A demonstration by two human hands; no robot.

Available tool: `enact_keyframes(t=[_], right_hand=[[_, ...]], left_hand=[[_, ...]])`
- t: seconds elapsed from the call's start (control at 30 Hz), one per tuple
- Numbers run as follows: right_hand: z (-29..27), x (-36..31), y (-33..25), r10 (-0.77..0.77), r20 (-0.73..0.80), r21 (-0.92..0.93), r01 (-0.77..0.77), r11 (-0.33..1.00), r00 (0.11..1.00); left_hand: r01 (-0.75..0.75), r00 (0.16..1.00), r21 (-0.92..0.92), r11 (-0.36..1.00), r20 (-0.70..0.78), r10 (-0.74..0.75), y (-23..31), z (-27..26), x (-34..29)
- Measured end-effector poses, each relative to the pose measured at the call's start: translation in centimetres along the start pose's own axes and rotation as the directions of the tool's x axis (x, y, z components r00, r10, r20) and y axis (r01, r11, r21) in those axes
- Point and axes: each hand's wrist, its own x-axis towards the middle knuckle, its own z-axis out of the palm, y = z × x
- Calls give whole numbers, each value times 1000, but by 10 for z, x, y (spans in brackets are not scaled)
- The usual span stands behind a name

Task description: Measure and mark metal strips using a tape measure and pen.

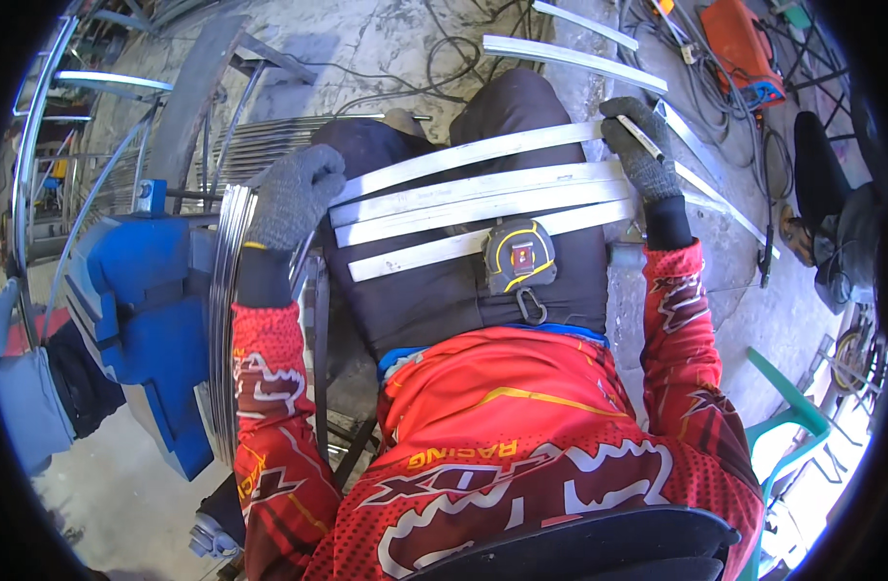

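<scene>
Several flat silvery metal bars lie across my lap, over my dark trousers. The farthest metal bar (473,152) spans between my two hands. My left hand (297,194), in a grey knit glove, is closed at its left end. At its right end is my right hand (641,155), also gloved and closed, with a slim white pen-like marker (641,137) held along the fingers. Nearer to me rest the middle metal bars (482,201) and a shorter near bar (420,256). A black and yellow tape measure (519,257) with a carabiner (532,306) sits on my lap, overlapping the near bar.
At left stand a blue machine or stand (144,290) and a bundle of thin metal lengths (233,329). More metal strips (574,63) lie on the concrete floor ahead, near cables and an orange box-shaped machine (742,50). A green chair (787,416) is at right.
</scene>
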Motion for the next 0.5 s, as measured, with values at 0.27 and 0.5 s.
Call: enact_keyframes(t=[0.27, 0.5], right_hand=[[-13, -13, -17, -309, -32, -245, 292, 924, 950], [-1, -11, -12, -320, 4, -283, 308, 908, 947]], left_hand=[[-31, 996, -68, 997, 79, 36, -24, -1, -5], [26, 999, 79, 997, 21, -28, -5, -4, -13]])
